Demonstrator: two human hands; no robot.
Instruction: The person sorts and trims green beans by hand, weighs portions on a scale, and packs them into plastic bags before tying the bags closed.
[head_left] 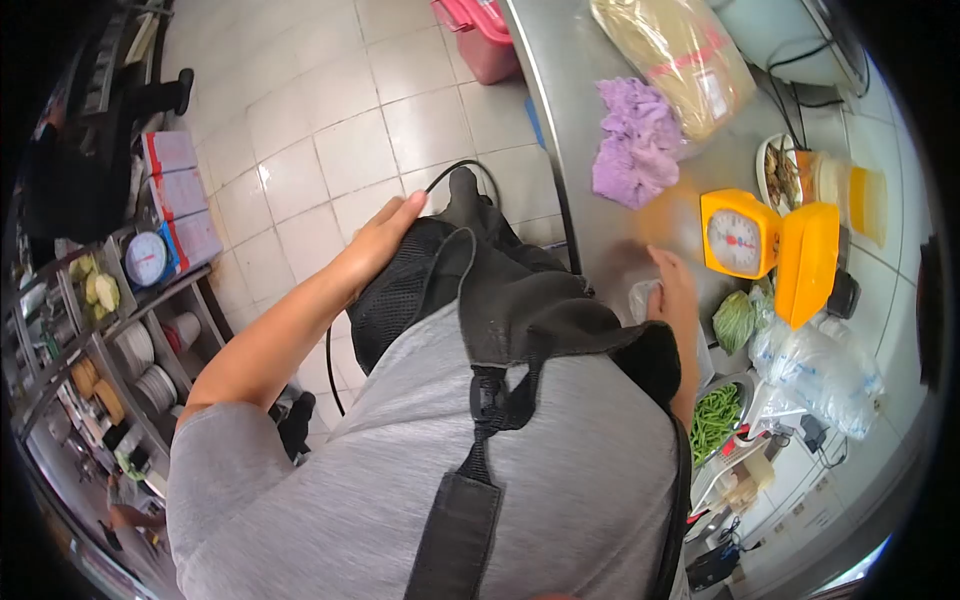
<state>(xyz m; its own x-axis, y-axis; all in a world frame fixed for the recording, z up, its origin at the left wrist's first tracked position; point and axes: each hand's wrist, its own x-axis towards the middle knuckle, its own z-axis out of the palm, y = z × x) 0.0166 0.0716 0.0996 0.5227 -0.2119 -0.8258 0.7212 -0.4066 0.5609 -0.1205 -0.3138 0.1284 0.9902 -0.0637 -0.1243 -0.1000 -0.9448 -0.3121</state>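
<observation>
- Nearest the camera is your grey shirt (570, 460), with a black strap (455, 535) hanging down its front.
- Your left arm is bent, elbow out to the side, forearm slanting forward and inward.
- Your left hand (385, 240) is fairly flat, fingers extended, and rests on the black mesh (390, 300) at your front; it isn't closed around anything.
- Your right forearm runs forward beside the black cloth (540, 310), partly hidden by it, and reaches the bench (560, 65).
- Your right hand (674, 283) has fingers bent and spread a little, with a clear bag (640, 298) right at them; you cannot tell from here whether it grips the bag or only touches it.
- On the bench, the yellow scale (738, 238) stands near your right hand, and the purple cloth (635, 145) lies farther forward.
</observation>
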